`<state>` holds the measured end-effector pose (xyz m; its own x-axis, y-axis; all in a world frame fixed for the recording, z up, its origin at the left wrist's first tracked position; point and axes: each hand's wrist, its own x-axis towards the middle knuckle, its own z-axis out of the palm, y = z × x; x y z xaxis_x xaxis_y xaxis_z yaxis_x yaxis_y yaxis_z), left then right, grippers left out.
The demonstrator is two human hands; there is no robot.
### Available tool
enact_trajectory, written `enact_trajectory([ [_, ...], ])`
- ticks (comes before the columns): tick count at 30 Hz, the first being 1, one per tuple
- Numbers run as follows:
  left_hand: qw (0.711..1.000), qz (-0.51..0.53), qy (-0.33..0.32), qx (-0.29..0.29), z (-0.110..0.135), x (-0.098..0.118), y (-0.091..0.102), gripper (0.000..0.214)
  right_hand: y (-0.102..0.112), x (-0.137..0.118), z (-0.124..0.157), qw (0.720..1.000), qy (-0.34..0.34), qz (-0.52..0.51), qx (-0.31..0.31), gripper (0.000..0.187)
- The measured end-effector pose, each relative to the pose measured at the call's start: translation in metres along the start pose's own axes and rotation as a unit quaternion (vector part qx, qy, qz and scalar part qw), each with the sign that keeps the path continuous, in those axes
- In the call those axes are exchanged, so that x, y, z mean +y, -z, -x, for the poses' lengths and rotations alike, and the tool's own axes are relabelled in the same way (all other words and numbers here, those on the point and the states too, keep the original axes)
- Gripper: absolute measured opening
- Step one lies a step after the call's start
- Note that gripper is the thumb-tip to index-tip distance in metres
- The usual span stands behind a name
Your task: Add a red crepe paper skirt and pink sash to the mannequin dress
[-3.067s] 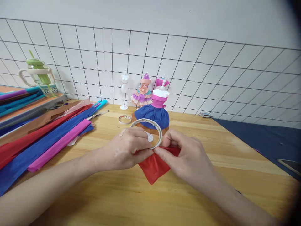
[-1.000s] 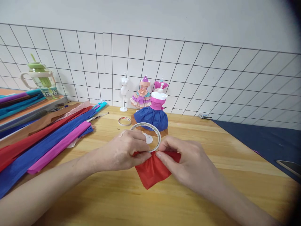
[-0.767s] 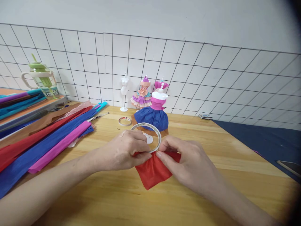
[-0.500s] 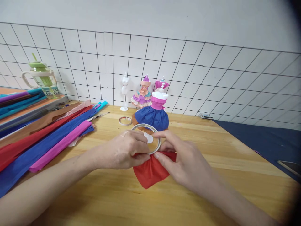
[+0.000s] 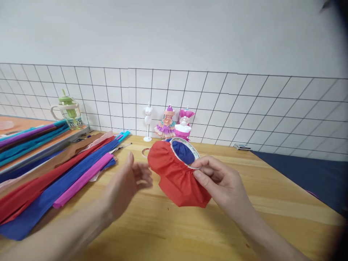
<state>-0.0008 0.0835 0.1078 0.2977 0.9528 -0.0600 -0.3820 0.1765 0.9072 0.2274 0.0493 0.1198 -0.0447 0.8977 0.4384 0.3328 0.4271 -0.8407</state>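
Red crepe paper (image 5: pixel 181 179) hangs in gathered folds along the left and near side of a ring of double-sided tape (image 5: pixel 195 149). My right hand (image 5: pixel 221 179) pinches the ring and the paper's edge between thumb and fingers. To the left, my left hand (image 5: pixel 133 181) is apart from the paper, its fingers loosely spread and slightly blurred, holding nothing. Through the ring shows the blue skirt (image 5: pixel 182 152) of a mini dress form (image 5: pixel 182 128) with a white bust and pink band. The ring and red paper hide most of that skirt.
Crepe paper strips (image 5: pixel 67 185) in several colours lie at the left, near a green-lidded cup (image 5: pixel 70 112). A bare white dress form (image 5: pixel 148 123) and two dressed ones (image 5: pixel 166 122) stand by the tiled wall. A smaller tape roll (image 5: pixel 145 152) sits partly hidden. A dark blue mat (image 5: pixel 299 174) lies right.
My left hand has let go of the paper and moved left, opening. My right hand has raised the ring with the red paper, now spread along more of its edge. The view has tilted up.
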Motion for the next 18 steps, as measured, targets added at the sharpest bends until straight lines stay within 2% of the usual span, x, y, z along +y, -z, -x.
enact_trajectory([
  [1,0.997,0.037,0.069,-0.028,0.007,-0.006,-0.002,0.071,-0.001,0.001,0.0,1.0,0.001,-0.002,-0.003,0.015],
  [3,0.988,0.1,0.102,-0.055,0.021,-0.016,-0.007,0.062,-0.003,0.002,-0.001,1.0,0.0,-0.002,-0.011,0.016],
  [5,0.988,0.125,0.07,-0.066,0.03,-0.022,-0.013,0.043,-0.006,0.003,-0.001,1.0,-0.003,-0.005,-0.022,0.016],
  [7,0.99,0.125,0.028,-0.051,0.032,-0.026,-0.016,0.03,-0.008,0.003,-0.001,1.0,-0.001,0.002,-0.025,0.015],
  [12,0.988,0.148,-0.05,0.005,0.032,-0.03,-0.009,0.023,-0.013,0.004,0.002,0.994,0.054,0.093,0.005,0.011],
  [14,0.987,0.149,-0.052,-0.013,0.033,-0.031,-0.006,0.028,-0.016,0.006,0.003,0.992,0.067,0.111,0.006,0.01],
  [16,0.989,0.138,-0.028,-0.04,0.035,-0.031,-0.004,0.032,-0.02,0.007,0.003,0.991,0.067,0.115,0.003,0.011],
  [18,0.992,0.116,-0.007,-0.043,0.037,-0.03,-0.002,0.03,-0.025,0.009,0.004,0.991,0.064,0.12,0.0,0.012],
])
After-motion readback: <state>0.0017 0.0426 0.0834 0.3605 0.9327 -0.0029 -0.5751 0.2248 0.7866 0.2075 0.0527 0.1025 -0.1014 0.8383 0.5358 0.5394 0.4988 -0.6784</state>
